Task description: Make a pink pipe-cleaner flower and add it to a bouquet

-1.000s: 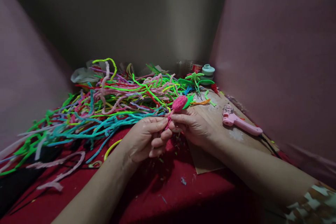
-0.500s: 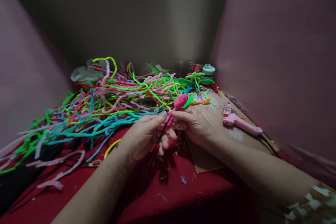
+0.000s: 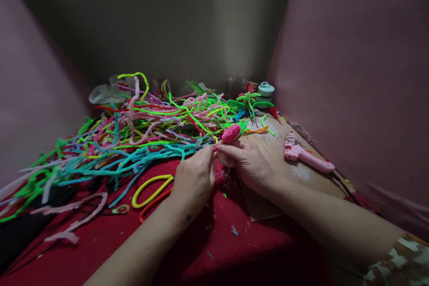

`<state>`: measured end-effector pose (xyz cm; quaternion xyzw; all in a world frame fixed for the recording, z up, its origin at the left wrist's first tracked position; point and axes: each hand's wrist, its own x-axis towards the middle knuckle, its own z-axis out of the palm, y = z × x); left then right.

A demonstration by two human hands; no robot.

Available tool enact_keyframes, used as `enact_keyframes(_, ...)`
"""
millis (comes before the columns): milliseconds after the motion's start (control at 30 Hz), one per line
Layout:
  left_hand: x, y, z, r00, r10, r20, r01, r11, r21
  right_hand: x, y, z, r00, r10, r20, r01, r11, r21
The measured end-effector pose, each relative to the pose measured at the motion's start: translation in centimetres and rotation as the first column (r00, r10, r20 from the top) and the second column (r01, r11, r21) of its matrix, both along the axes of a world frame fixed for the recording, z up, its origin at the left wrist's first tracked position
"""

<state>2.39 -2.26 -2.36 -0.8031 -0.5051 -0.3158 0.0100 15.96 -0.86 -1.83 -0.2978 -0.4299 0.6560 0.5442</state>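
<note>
With the fingers of our right hand (image 3: 252,163) we pinch a pink bud (image 3: 231,134) by its base at the centre of the frame; those of our left hand (image 3: 195,175) grip its lower end. Fuzzy wires (image 3: 152,118) heap at centre left; a glue gun (image 3: 310,160) lies at right.

Bright-pink bud (image 3: 231,134); pink glue gun (image 3: 311,160); deep-red cloth (image 3: 214,241); brown-and-white patterned sleeve (image 3: 402,260).

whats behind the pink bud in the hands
Behind the pink bud, a green leaf-like piece shows past its edge, with fuzzy stems farther back. What the bud and the right hand cover cannot be seen.
</note>
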Motion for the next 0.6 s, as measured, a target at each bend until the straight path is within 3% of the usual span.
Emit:
enact_keyframes(233,0.3,-0.4,0.7,0.998,0.006,0.061,0.0,0.995,-0.101,0.2,0.1,-0.5,0.997,0.039,-0.061,-0.041,0.999,-0.029)
enact_keyframes(433,-0.1,-0.4,1.7,0.944,0.005,0.33,0.076,0.97,-0.23,0.3,-0.2,0.3,0.999,0.031,0.017,-0.031,1.0,0.0)
enact_keyframes(600,-0.3,-0.3,2.2,0.894,0.029,0.447,0.114,0.95,-0.29,0.4,0.0,0.1,0.999,0.044,0.028,-0.045,0.998,0.044)
